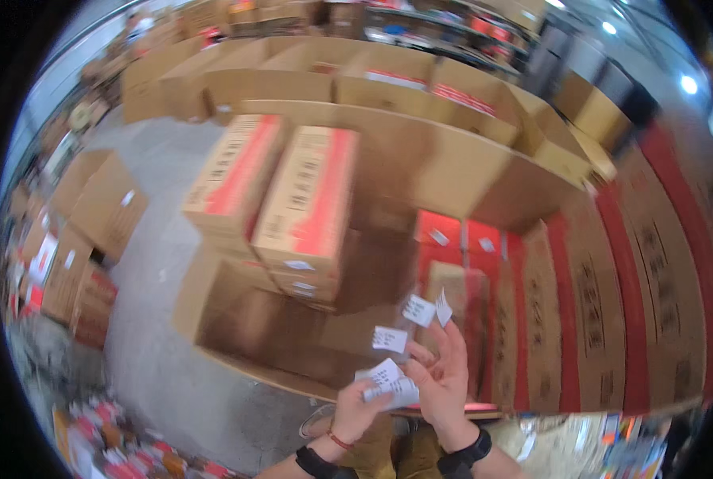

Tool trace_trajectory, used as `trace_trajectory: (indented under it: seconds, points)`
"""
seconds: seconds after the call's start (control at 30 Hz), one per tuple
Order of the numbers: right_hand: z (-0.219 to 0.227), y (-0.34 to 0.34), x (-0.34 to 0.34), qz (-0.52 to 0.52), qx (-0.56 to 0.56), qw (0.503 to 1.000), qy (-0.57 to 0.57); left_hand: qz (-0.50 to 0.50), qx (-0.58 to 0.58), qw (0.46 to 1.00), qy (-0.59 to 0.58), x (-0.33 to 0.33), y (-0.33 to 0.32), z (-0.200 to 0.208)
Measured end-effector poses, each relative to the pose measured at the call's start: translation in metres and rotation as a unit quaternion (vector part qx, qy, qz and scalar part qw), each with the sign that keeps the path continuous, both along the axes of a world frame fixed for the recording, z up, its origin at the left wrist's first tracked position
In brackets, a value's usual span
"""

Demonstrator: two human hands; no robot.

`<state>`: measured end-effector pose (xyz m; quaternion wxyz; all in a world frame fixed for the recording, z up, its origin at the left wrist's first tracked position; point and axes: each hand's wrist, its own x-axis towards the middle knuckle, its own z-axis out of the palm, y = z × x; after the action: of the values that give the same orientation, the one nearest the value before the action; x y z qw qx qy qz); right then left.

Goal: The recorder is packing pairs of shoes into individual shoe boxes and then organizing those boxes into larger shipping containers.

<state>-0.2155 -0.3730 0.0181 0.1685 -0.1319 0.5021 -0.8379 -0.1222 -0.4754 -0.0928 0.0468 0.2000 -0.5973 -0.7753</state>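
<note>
My left hand point(355, 413) is closed on a small bunch of white printed labels point(392, 385) in front of my body. Just to its right is my right hand point(444, 382), its fingers spread, with single white labels point(419, 310) at its fingertips; they look stuck on rather than pinched. Both hands are over the near edge of a large open cardboard box point(276, 382). Inside stand two stacks of long brown-and-red cartons point(307, 191), some with a white label on the end. Red cartons point(440, 231) with white labels sit farther right.
A row of tall brown-and-red cartons point(588, 303) lines the right side. Open cardboard boxes point(384, 80) stand in a line behind the large box. More boxes point(101, 195) are on the grey floor point(152, 295) at left. Stocked shelves point(444, 32) rise at the back.
</note>
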Motion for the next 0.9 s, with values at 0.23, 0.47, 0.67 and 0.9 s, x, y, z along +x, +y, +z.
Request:
trace_trajectory:
  seconds: [0.23, 0.47, 0.67, 0.9]
  points:
    - [0.036, -0.184, -0.032, 0.062, 0.211, 0.891, 0.397, 0.266, 0.14, 0.951, -0.067, 0.063, -0.115, 0.057]
    - [0.047, -0.392, -0.091, 0.42, 0.321, 0.406, 0.746, 0.543, 0.065, 0.834, 0.066, 0.122, -0.327, 0.063]
    - [0.028, -0.465, -0.086, 0.186, 0.213, 0.121, 0.951, 0.593, 0.108, 0.787, 0.136, 0.143, -0.396, 0.041]
    - [-0.041, -0.458, -0.092, 0.436, 0.371, 0.214, 0.792, 0.56, 0.227, 0.796, 0.045, 0.16, -0.362, 0.006]
